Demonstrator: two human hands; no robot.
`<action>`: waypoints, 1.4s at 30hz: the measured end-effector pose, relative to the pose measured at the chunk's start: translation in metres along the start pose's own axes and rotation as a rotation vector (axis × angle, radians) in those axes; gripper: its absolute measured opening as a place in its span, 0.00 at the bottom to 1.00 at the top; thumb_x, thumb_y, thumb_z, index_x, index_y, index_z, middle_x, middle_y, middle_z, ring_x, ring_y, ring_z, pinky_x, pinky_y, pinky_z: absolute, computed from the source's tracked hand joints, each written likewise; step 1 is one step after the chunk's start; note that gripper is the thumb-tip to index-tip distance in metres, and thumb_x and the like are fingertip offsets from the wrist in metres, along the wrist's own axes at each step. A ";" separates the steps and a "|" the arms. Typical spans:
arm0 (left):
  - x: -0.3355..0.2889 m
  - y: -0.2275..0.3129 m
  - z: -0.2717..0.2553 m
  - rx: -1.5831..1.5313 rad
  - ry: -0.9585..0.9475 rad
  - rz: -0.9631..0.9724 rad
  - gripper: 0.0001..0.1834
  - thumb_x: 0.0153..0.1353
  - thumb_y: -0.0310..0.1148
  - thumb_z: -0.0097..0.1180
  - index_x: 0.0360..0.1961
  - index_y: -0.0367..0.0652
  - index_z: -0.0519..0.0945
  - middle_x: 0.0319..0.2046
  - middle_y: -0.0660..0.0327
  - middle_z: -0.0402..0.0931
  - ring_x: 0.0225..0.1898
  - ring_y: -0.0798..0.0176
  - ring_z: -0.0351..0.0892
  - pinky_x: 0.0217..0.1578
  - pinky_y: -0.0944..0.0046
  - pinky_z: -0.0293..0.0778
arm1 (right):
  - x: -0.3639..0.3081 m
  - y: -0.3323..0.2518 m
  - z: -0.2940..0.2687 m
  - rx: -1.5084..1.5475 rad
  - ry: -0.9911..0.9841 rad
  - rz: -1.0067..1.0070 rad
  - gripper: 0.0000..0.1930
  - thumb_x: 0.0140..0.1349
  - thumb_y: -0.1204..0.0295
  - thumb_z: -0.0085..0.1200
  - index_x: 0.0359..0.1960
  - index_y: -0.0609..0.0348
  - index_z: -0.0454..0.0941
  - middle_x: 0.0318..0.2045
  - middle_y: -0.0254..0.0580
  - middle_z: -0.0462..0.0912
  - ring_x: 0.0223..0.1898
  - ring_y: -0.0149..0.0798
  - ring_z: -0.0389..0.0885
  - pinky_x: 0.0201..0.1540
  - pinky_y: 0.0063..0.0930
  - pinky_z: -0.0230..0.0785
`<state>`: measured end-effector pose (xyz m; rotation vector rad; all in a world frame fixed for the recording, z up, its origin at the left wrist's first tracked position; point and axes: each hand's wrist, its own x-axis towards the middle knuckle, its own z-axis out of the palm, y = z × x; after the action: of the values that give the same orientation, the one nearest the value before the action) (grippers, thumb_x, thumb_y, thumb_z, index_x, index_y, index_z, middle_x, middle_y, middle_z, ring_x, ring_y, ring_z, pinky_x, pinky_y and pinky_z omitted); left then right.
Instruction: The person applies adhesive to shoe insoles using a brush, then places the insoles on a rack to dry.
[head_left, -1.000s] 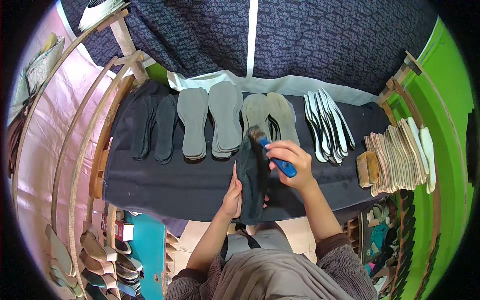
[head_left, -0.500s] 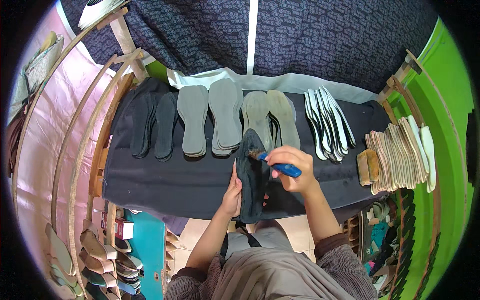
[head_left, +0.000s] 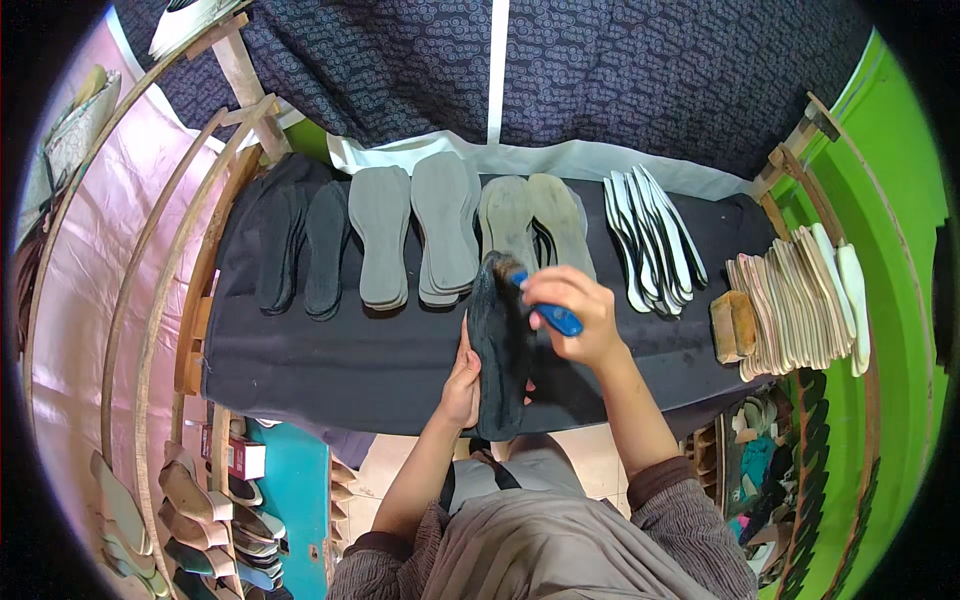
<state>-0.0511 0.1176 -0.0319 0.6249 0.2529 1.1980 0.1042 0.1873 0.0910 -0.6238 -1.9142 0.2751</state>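
Observation:
A dark, sole-shaped insole (head_left: 502,370) is held up lengthwise over the near edge of the table by my left hand (head_left: 462,388), which grips it from the left side and beneath. My right hand (head_left: 580,315) is closed round the blue handle of a brush (head_left: 556,318). The brush's brown bristles press on the insole near its far, pointed end. Just beyond lie greyish-olive insoles (head_left: 508,215), partly hidden behind the brush and the held piece.
Stacks of grey insoles (head_left: 378,235) and black insoles (head_left: 325,250) lie left on the dark-covered table (head_left: 300,370). White-topped insoles (head_left: 650,240) fan out to the right, beside a yellowish block (head_left: 733,327) and a row of beige insoles (head_left: 795,305). Wooden racks (head_left: 215,290) flank both sides.
The brush has shifted slightly up along the insole toward its far tip, and its handle has tilted steeper. My left hand keeps its hold on the insole.

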 end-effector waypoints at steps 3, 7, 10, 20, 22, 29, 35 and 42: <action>-0.002 0.000 -0.001 0.001 0.042 0.022 0.34 0.69 0.49 0.33 0.68 0.68 0.30 0.57 0.47 0.63 0.40 0.45 0.78 0.36 0.49 0.80 | -0.005 -0.005 -0.008 0.225 -0.238 -0.009 0.12 0.37 0.82 0.61 0.28 0.59 0.79 0.30 0.42 0.81 0.29 0.40 0.81 0.32 0.28 0.73; -0.002 0.000 -0.004 -0.013 0.032 0.018 0.34 0.69 0.49 0.32 0.69 0.68 0.30 0.58 0.48 0.62 0.42 0.46 0.77 0.37 0.49 0.80 | -0.002 -0.003 0.000 0.089 -0.113 -0.089 0.13 0.35 0.81 0.61 0.28 0.58 0.79 0.31 0.42 0.82 0.28 0.42 0.80 0.30 0.28 0.72; -0.001 -0.002 -0.001 0.042 0.081 0.058 0.32 0.70 0.48 0.30 0.69 0.67 0.31 0.60 0.50 0.59 0.48 0.46 0.74 0.38 0.48 0.80 | -0.018 -0.006 0.001 0.182 -0.206 -0.112 0.13 0.40 0.79 0.63 0.31 0.58 0.78 0.33 0.42 0.80 0.29 0.45 0.79 0.32 0.31 0.72; -0.001 0.003 -0.003 -0.063 -0.050 0.088 0.31 0.71 0.42 0.31 0.70 0.52 0.39 0.67 0.60 0.50 0.66 0.62 0.52 0.66 0.61 0.47 | -0.025 -0.013 0.007 0.148 -0.217 -0.198 0.13 0.39 0.77 0.65 0.30 0.59 0.79 0.33 0.44 0.81 0.28 0.43 0.79 0.30 0.30 0.72; 0.000 -0.002 0.001 0.137 0.220 0.144 0.31 0.71 0.42 0.31 0.70 0.53 0.39 0.67 0.61 0.51 0.65 0.60 0.55 0.65 0.60 0.50 | -0.028 -0.018 0.005 0.184 -0.263 -0.196 0.13 0.38 0.77 0.65 0.30 0.59 0.79 0.33 0.44 0.81 0.28 0.43 0.79 0.30 0.30 0.72; 0.001 0.004 -0.003 -0.030 -0.130 0.082 0.31 0.69 0.52 0.19 0.70 0.51 0.45 0.63 0.60 0.59 0.64 0.60 0.56 0.64 0.60 0.50 | -0.031 -0.017 0.019 0.094 -0.169 -0.211 0.14 0.40 0.74 0.64 0.31 0.59 0.77 0.36 0.42 0.79 0.29 0.44 0.77 0.30 0.32 0.71; -0.005 -0.004 -0.011 0.070 0.331 0.072 0.38 0.66 0.61 0.17 0.68 0.47 0.53 0.65 0.60 0.57 0.65 0.59 0.56 0.65 0.59 0.48 | -0.040 -0.030 0.017 0.240 -0.345 -0.152 0.13 0.39 0.78 0.60 0.31 0.60 0.77 0.32 0.42 0.79 0.27 0.43 0.76 0.29 0.31 0.71; -0.001 0.003 0.005 0.190 0.388 0.065 0.39 0.66 0.61 0.15 0.67 0.45 0.54 0.62 0.58 0.60 0.63 0.59 0.58 0.64 0.59 0.50 | -0.037 -0.019 0.026 0.136 -0.130 -0.198 0.15 0.38 0.76 0.62 0.32 0.61 0.78 0.34 0.44 0.79 0.28 0.44 0.77 0.30 0.30 0.71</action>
<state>-0.0514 0.1156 -0.0267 0.5643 0.6840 1.3643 0.0865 0.1540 0.0596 -0.3305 -2.0449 0.3221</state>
